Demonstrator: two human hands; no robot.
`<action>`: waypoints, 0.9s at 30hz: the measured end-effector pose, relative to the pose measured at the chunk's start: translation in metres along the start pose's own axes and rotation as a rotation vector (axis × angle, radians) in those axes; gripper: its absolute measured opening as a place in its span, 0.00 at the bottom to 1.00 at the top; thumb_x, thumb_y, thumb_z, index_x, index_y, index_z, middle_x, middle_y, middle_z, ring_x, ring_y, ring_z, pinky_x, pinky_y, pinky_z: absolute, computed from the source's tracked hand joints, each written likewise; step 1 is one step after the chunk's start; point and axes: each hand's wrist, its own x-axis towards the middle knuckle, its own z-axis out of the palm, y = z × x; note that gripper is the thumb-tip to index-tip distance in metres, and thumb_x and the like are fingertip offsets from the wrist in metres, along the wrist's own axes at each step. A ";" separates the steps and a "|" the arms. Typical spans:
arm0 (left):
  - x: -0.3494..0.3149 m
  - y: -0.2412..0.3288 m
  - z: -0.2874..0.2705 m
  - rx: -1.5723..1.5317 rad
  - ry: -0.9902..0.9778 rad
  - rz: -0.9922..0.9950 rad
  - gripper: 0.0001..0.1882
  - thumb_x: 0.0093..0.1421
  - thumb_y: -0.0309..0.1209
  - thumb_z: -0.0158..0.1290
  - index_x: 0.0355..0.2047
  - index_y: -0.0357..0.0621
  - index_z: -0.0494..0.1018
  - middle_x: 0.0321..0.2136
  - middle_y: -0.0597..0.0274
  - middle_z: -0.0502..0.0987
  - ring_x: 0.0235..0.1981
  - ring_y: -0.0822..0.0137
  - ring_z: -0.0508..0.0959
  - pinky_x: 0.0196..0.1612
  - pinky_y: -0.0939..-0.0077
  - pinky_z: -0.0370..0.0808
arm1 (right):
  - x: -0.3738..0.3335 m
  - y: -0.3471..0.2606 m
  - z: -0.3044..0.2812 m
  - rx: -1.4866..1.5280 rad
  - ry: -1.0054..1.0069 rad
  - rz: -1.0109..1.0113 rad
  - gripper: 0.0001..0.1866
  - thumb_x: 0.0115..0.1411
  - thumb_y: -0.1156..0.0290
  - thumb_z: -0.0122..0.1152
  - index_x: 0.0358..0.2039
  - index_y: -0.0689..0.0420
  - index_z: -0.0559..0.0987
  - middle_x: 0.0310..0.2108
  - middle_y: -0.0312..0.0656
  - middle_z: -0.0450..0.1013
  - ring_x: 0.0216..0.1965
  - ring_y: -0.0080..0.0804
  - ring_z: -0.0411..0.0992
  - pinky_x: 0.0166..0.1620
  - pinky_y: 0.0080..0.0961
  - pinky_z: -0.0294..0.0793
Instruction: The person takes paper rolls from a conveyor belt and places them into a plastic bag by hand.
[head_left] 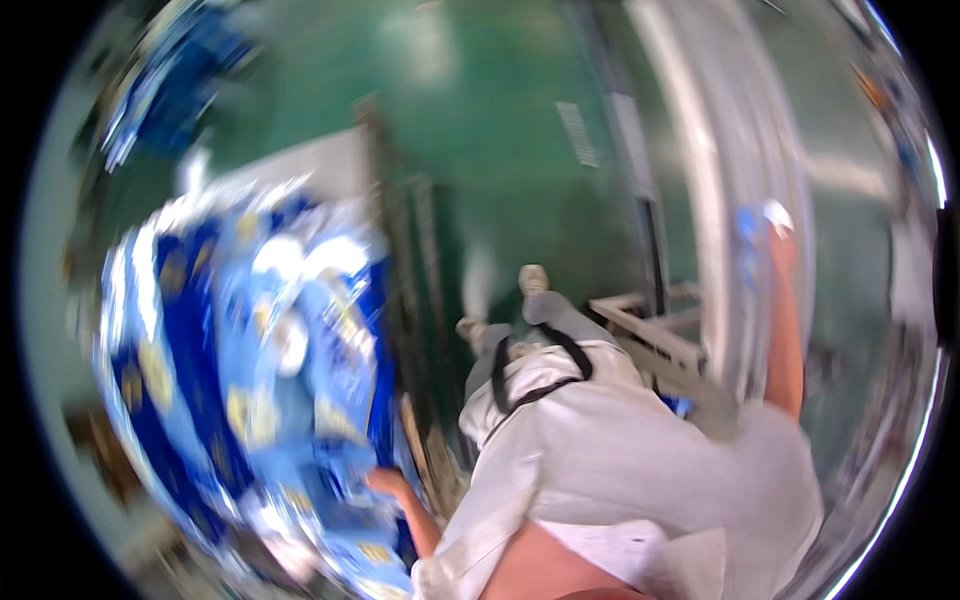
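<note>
Left hand [384, 482] by blue packs [262, 375] already piled, seven o'clock; right hand [781, 230] at the rail [745, 125], toward three. Grips blurred, can't tell; what's left doesn't show.

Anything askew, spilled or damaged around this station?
Nothing clearly stands out. The glossy blue patterned plastic packages by the left hand look crinkled, but that seems ordinary for thin film. I see no obvious spill on the green floor. Blur would hide small tears.
</note>
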 end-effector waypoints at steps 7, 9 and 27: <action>0.005 0.024 0.017 -0.867 0.396 -0.033 0.14 0.69 0.28 0.43 0.29 0.31 0.72 0.24 0.40 0.74 0.27 0.46 0.74 0.32 0.51 0.64 | -0.404 -0.407 -0.080 0.755 -0.802 -1.156 0.10 0.68 0.71 0.58 0.47 0.56 0.80 0.43 0.38 0.80 0.46 0.25 0.77 0.51 0.27 0.74; -0.017 0.034 -0.008 -0.972 0.408 -0.012 0.16 0.70 0.30 0.42 0.28 0.32 0.71 0.20 0.42 0.71 0.21 0.48 0.71 0.27 0.51 0.61 | -0.489 -0.462 -0.093 0.791 -0.858 -1.760 0.13 0.62 0.77 0.60 0.47 0.57 0.80 0.43 0.43 0.80 0.41 0.37 0.80 0.44 0.28 0.79; -0.140 0.040 -0.183 -1.100 0.133 0.090 0.12 0.62 0.27 0.56 0.46 0.38 0.76 0.44 0.49 0.78 0.49 0.46 0.75 0.53 0.57 0.72 | -0.671 -0.617 -0.064 -0.554 -0.270 -3.062 0.26 0.40 0.59 0.77 0.44 0.38 0.86 0.53 0.44 0.70 0.56 0.42 0.68 0.58 0.36 0.67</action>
